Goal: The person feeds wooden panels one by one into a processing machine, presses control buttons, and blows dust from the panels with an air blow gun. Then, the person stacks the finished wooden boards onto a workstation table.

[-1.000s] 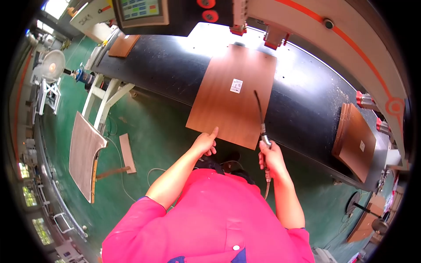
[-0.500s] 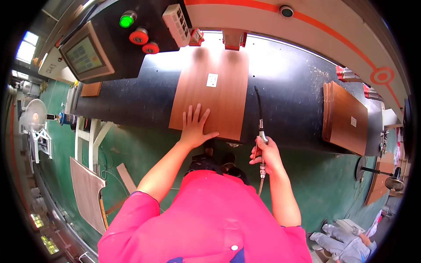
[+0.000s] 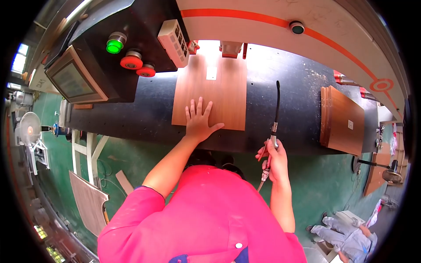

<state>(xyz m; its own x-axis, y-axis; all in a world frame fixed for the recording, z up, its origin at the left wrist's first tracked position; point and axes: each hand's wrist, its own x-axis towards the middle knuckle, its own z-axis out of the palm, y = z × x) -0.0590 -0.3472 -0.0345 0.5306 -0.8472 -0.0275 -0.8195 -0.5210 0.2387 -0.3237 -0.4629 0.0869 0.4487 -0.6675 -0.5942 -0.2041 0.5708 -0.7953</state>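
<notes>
A brown wood-grain panel [image 3: 228, 101] with a white label [image 3: 211, 73] lies on the black worktable [image 3: 153, 109], its far end under the machine. My left hand [image 3: 201, 122] rests flat on its near part, fingers spread and thumb out to the right. To the right of the panel, my right hand [image 3: 275, 160] is wrapped around an air blow gun [image 3: 274, 131]. The gun's thin dark nozzle points away from me over the table, and a hose runs down from its lower end.
Brown panels [image 3: 344, 118] are stacked at the table's right. A control box with a screen [image 3: 76, 81], a lit green button [image 3: 114, 44] and red buttons overhangs the left. The machine's beam [image 3: 263, 22] spans the back. A person in grey [image 3: 346, 239] is at lower right.
The panel has moved away from me, further under the machine, with my left hand on it. My right hand and the blow gun have shifted slightly right. The camera view has tilted somewhat.
</notes>
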